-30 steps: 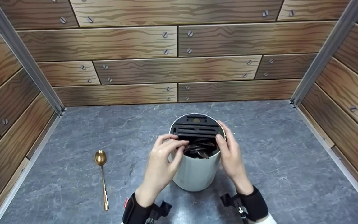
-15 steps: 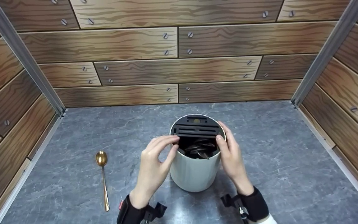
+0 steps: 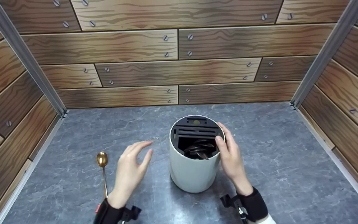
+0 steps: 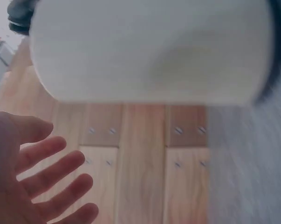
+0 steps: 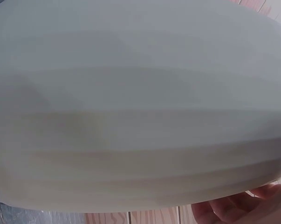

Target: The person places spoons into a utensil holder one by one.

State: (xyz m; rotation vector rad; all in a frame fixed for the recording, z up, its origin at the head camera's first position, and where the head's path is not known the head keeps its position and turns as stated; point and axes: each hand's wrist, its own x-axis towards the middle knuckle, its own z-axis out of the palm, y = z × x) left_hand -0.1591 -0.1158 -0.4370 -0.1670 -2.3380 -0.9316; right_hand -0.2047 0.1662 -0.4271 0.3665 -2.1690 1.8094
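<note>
A pale grey utensil holder [image 3: 194, 174], round with a black slotted insert, stands upright on the grey surface. Dark, shiny rounded pieces [image 3: 200, 149] bunch in its front opening; their kind is unclear. My right hand [image 3: 231, 155] grips the holder's right side, thumb at the rim and fingers round the outside; the right wrist view has some of those fingers [image 5: 233, 205] beyond the pale wall. My left hand [image 3: 130, 168] hovers left of the holder, apart from it, fingers spread and holding nothing. In the left wrist view that left hand [image 4: 47, 172] appears below the holder.
A gold spoon [image 3: 102, 159] lies at the left, bowl away from me, its handle end hidden by my left wrist. Wood-patterned walls [image 3: 179, 73] enclose the grey stone-look surface [image 3: 275, 149] at the back and sides.
My left hand has drawn back from the holder's opening and left rim, moving left toward the gold spoon. My right hand stays at the holder's right side, and the holder stays in place.
</note>
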